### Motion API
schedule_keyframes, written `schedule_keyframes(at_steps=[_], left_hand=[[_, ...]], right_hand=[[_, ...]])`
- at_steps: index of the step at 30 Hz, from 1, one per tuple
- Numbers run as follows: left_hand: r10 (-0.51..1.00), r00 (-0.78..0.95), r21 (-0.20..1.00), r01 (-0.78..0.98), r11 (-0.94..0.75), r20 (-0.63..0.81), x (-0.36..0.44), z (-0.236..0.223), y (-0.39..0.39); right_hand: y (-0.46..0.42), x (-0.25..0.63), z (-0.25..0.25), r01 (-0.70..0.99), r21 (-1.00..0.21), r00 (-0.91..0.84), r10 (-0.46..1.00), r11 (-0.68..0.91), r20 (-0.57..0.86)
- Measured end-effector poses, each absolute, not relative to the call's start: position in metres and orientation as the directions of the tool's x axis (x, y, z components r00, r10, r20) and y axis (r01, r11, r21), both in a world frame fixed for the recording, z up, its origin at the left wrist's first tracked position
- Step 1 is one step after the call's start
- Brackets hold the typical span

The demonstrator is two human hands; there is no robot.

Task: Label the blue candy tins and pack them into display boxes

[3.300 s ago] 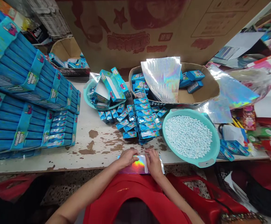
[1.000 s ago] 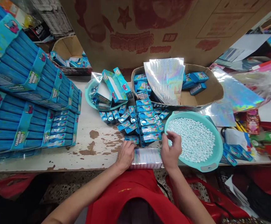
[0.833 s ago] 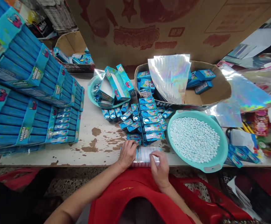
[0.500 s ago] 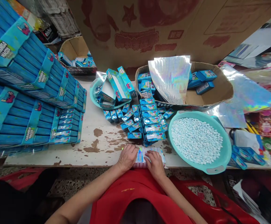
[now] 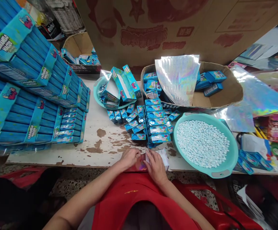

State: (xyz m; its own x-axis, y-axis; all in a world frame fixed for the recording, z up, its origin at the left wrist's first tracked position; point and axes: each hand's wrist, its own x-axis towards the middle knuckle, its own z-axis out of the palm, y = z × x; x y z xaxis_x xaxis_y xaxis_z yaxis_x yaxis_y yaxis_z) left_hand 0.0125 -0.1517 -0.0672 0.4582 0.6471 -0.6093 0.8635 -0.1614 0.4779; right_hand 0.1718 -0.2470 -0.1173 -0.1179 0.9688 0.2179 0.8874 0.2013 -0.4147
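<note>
At the table's front edge, a shiny holographic sheet (image 5: 139,166) reflects red between my hands. The closed fingers of my left hand (image 5: 129,158) pinch at its upper left edge. My right hand (image 5: 156,165) curls over a pale block (image 5: 164,157), its thumb by the sheet; the palm hides much of the block. Just beyond are stacked small blue candy tins (image 5: 156,122) with shiny tops. To the right, a turquoise basin (image 5: 234,150) holds many small pale candies (image 5: 202,143).
Blue display boxes (image 5: 37,124) are piled high at left. Behind the tins, a turquoise bowl (image 5: 98,101) carries opened cartons (image 5: 122,84). A cut-down cardboard box (image 5: 227,95) holds blue packs and holographic sheets (image 5: 178,78). A red stool (image 5: 201,198) stands at lower right.
My left hand has turned, its fingers now pinched. Red reflections show where the sheet looked white and blue. More of the block shows right of my right hand. The view has shifted slightly.
</note>
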Motion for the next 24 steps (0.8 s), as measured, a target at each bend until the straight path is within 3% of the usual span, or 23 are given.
schedule_keyframes(at_steps=[4, 11, 17, 19, 22, 24], left_hand=[[0.696, 0.485, 0.482, 0.847, -0.224, -0.529, 0.020, -0.055, -0.150], [0.734, 0.441, 0.456, 0.867, -0.201, -0.516, 0.023, -0.058, -0.148], [0.765, 0.444, 0.457, 0.861, -0.221, -0.466, 0.024, -0.061, -0.149], [0.796, 0.467, 0.531, 0.818, -0.222, -0.386, 0.022, -0.054, -0.154], [0.785, 0.558, 0.801, 0.582, -0.141, -0.267, 0.019, -0.037, -0.163], [0.719, 0.618, 0.900, 0.436, 0.021, -0.317, 0.019, -0.023, -0.167]], right_hand=[[-0.242, 0.163, -0.110, 0.898, -0.393, -0.112, 0.967, 0.197, 0.227], [-0.255, 0.168, -0.107, 0.910, -0.315, -0.185, 0.945, 0.268, 0.268], [-0.246, 0.178, -0.072, 0.874, -0.390, -0.213, 0.951, 0.288, 0.225], [-0.241, 0.181, -0.053, 0.844, -0.480, -0.160, 0.966, 0.240, 0.202], [-0.235, 0.185, -0.024, 0.751, -0.635, -0.072, 0.978, 0.183, 0.196], [-0.230, 0.186, -0.007, 0.697, -0.700, -0.027, 0.981, 0.156, 0.192]])
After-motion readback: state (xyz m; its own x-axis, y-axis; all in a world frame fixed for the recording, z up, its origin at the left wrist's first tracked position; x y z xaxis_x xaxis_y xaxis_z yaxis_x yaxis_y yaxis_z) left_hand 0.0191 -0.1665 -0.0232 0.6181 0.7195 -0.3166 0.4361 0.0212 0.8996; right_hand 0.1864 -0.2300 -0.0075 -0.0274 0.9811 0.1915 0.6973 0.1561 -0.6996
